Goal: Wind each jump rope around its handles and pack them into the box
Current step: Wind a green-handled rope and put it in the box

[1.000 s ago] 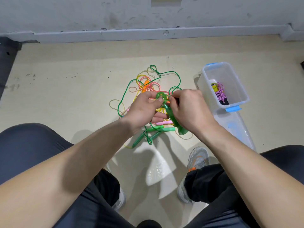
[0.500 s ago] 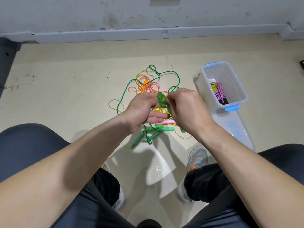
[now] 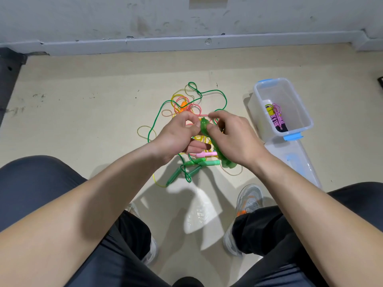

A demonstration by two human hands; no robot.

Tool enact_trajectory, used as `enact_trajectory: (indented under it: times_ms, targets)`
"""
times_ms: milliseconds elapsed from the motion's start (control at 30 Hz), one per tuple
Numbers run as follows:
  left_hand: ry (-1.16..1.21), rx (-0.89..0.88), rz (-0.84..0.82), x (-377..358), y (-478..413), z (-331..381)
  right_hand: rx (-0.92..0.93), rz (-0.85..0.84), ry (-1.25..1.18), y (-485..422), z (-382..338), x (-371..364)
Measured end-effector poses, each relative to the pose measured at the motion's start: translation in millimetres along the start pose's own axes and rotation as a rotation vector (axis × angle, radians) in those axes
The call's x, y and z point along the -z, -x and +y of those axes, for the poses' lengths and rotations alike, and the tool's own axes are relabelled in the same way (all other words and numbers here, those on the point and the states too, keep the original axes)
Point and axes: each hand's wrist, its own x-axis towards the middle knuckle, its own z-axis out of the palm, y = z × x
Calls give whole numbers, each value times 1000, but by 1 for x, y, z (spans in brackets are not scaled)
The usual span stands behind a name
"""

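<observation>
Both hands work above a tangle of jump ropes (image 3: 186, 104) on the floor. My right hand (image 3: 234, 139) grips a wound green jump rope bundle (image 3: 215, 146), its lower end sticking out below the palm. My left hand (image 3: 176, 135) pinches the bundle's top end with thumb and forefinger. Under the hands lie loose green handles (image 3: 192, 168), a pink handle (image 3: 205, 154) and green, yellow and pink cords. A clear plastic box (image 3: 298, 104) with blue latches stands at the right; one wound pink rope with yellow and black handles (image 3: 276, 117) lies inside.
The box's clear lid (image 3: 294, 160) lies flat on the floor just in front of the box. My knees and grey shoes (image 3: 248, 201) frame the lower part of the view. A grey wall skirting (image 3: 186, 42) runs along the back.
The hands rose slightly and turned the green bundle; the left fingers shifted to its top end. The ropes on the floor and the box stayed put.
</observation>
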Motion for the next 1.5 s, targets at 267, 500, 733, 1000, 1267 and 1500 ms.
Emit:
enact_trajectory:
  times_ms: [267, 500, 733, 1000, 1267, 1500]
  targets:
    - [-55, -1, 13, -4, 5, 7, 3, -69, 60, 2, 5, -9]
    - [-128, -51, 94, -1, 3, 10, 61, -103, 249, -4, 16, -11]
    - [-179, -151, 159, 0, 6, 21, 100, -105, 406, -3, 21, -11]
    - [-110, -209, 194, -2, 3, 20, 42, -124, 302, -4, 27, -17]
    - [-57, -270, 315, 12, -7, 21, -49, -169, 303, 0, 28, -19]
    - [-45, -242, 252, 4, -6, 16, -146, -159, 2, 0, 33, -22]
